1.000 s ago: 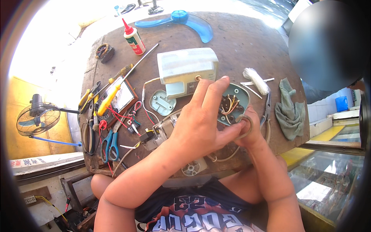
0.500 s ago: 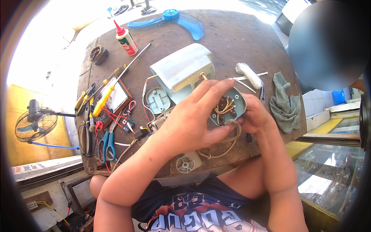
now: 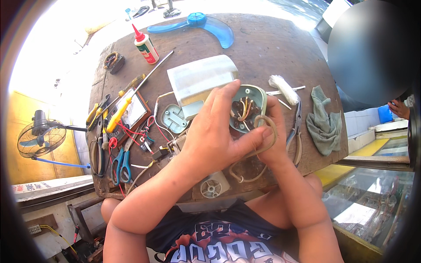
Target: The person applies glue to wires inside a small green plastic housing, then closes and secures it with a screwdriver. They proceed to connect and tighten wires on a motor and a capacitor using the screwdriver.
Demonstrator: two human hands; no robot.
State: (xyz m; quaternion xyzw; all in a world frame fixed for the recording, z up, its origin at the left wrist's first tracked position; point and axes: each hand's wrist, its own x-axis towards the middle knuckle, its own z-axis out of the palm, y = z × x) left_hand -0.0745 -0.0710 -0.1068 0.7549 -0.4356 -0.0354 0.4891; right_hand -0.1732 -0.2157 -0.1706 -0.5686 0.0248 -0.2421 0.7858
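Between my hands is a pale green switch housing (image 3: 254, 93) of a fan, its open side showing a dark switch and several thin wires. My left hand (image 3: 215, 129) grips its left side, fingers along the far edge and thumb at the near rim by a beige cord (image 3: 274, 127). My right hand (image 3: 274, 140) is closed round the right side, its fingers partly hidden behind the housing and cord. Just beyond my left hand lies a whitish motor cover (image 3: 201, 79). A pale green plate with slots (image 3: 174, 118) is left of it.
Teal-handled scissors (image 3: 120, 166), screwdrivers (image 3: 131, 85) and a multimeter (image 3: 133, 109) lie on the left. Pliers (image 3: 297, 136) and a grey-green cloth (image 3: 324, 122) are on the right. A glue bottle (image 3: 146, 46) and blue fan blade (image 3: 197, 19) stand farther back. Another person sits at right.
Both hands have shifted the switch housing slightly left and turned it. The beige cord now loops up by its right rim. The pliers at right show more fully.
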